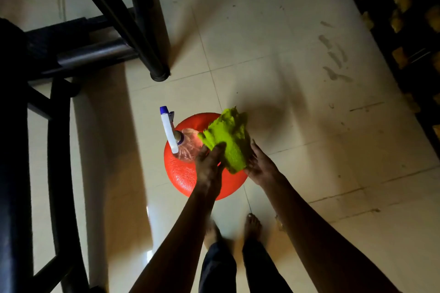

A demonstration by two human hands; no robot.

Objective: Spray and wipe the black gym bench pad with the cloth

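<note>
Your left grip [209, 164] lies on the cloth [228, 135], pinch unclear; right grip [260, 165] spread beside it. Bottle [170, 131] stands just left; pad [12, 150] seemingly unsprayed, unwiped.

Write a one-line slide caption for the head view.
Left hand and right hand touch the green cloth lying on a red stool beside the spray bottle; black bench frame at left.

Arms outstretched; left grip [209, 162] seemingly pinching, right grip [260, 164] straight-fingered.
</note>
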